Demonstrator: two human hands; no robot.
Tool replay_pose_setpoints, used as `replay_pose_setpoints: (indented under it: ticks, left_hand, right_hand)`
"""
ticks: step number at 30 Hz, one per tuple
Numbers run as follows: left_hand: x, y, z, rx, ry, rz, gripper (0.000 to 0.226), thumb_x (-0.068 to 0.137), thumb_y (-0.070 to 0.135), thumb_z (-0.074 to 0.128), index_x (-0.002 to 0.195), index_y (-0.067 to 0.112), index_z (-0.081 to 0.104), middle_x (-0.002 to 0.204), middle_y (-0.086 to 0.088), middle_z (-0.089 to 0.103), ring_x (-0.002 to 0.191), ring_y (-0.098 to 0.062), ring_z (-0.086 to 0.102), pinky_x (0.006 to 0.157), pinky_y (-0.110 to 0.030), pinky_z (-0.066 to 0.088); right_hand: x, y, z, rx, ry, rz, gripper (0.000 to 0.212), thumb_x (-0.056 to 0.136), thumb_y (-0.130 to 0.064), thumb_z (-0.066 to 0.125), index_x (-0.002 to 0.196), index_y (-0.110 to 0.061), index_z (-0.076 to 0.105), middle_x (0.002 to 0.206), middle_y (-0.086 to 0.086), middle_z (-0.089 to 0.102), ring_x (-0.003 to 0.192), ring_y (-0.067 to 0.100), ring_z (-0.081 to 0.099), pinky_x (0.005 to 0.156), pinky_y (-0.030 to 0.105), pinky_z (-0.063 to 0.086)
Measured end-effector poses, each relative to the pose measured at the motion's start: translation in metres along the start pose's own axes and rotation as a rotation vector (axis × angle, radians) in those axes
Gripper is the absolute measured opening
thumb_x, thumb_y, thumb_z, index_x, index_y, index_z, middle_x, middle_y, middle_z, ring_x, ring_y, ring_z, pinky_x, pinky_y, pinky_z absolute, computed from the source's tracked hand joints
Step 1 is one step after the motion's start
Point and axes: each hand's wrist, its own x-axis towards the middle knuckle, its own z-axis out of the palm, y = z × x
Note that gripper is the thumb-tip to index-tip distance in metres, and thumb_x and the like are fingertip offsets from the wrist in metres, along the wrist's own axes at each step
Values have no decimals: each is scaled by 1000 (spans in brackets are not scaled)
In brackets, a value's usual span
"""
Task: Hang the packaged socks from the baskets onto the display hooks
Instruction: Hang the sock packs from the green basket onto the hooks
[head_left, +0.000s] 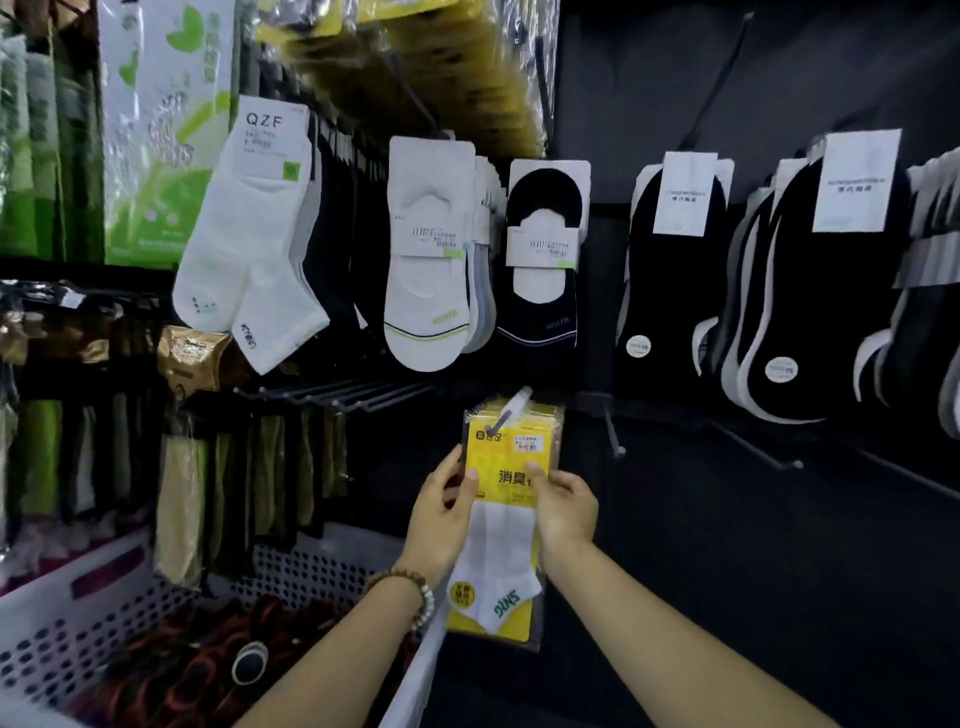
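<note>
Hanging of a sock packet. At lower left, the white perforated basket (104, 613) holds dark red and black goods whose kind cannot be made out; the left hand (441, 512), a beaded bracelet (415, 592) on its wrist, pinches the left edge of the yellow sock packet (511, 467), thumb across the front face and fingers curled round the edge; the packet hangs upright in front of the dark display panel, to the right of the basket and below the row of low-cut socks (431, 260), its top at the display hook (511, 408), whose pale tip appears to pass through the hang hole, with further yellow packets stacked behind it; the right hand (566, 506) grips the right edge at the same height, thumb on the front, fingers curled behind; to the right, bare hooks (613, 428) project from the panel. Handling, as judged: the packet is probably very light and flat; the yellow card insert lends stiffness to the upper half, while the sock below is soft and the clear film sleeve likely slippery and prone to crinkle; a hold at both side edges of the card, below the hang hole, should keep the hole square to the hook and unobstructed; the film round the hole is the likely weak spot under a pull.
</note>
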Motion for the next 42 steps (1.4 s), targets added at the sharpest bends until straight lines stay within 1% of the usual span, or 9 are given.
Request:
replay_pose_setpoints:
  ticks: [7,12,20,26,30,34,37,40,42]
  left_hand:
    - [14,-15,10,-8,32,4,52,95,37,47,144,27,33,142,1,42,118,-9,48,92,-22,45]
    - [-21,-21,-2,61,-6,-37,50,95,39,47,142,25,37,142,5,42,120,-6,42,91,-21,38]
    - [-145,-20,1,154,-257,-113,34,94,35,52,127,27,55,124,15,55,117,-2,50,100,-21,39]
    - [-272,-59,32,134,-379,-364,21,95,35,50,114,29,58,109,16,60,100,5,53,85,-11,42]
    - [-357,-101,57,183,-412,-580,25,94,28,54,112,12,62,103,-1,67,97,-13,62,81,-11,43]
    - [-427,-141,62,294,-540,-784,42,93,40,53,123,11,59,115,-5,66,106,-19,61,97,-30,46]
    - [-464,-162,55,382,-582,-963,53,91,46,54,130,11,52,131,-10,56,116,-25,56,100,-39,44]
    - [-489,-179,45,512,-733,-1127,71,86,59,52,141,16,40,147,-11,40,132,-28,42,109,-44,35]
    - [-498,-187,42,532,-799,-1198,82,84,65,50,145,13,34,151,-9,34,136,-26,36,112,-40,31]
  right_hand:
    - [8,19,-22,-117,-46,-9,24,85,-26,70,100,-9,63,99,7,68,89,19,64,76,28,52]
    - [-23,19,-64,-159,-207,-18,24,88,-19,66,110,-13,59,106,2,65,84,1,59,57,10,46]
    - [-105,48,-176,-367,-405,-1,29,88,-17,66,117,-18,58,118,-4,61,104,6,59,84,16,47]
    - [-172,126,-289,-621,-409,249,28,88,-20,67,114,-15,59,121,1,59,98,7,61,77,11,46]
    - [-217,184,-352,-752,-321,441,34,84,-8,71,113,5,61,118,19,63,111,29,60,92,29,46]
    - [-260,227,-410,-816,-259,594,30,83,-5,70,107,12,63,97,14,63,91,18,56,62,8,40]
    - [-286,246,-434,-969,-460,754,18,88,-17,66,94,-1,71,82,5,60,74,9,52,51,9,34]
    - [-296,259,-441,-1047,-594,846,19,87,-25,68,74,-15,58,75,1,50,75,13,50,64,22,33]
    - [-298,263,-442,-1058,-653,838,30,85,-29,70,107,-13,60,107,5,57,104,17,53,82,22,39]
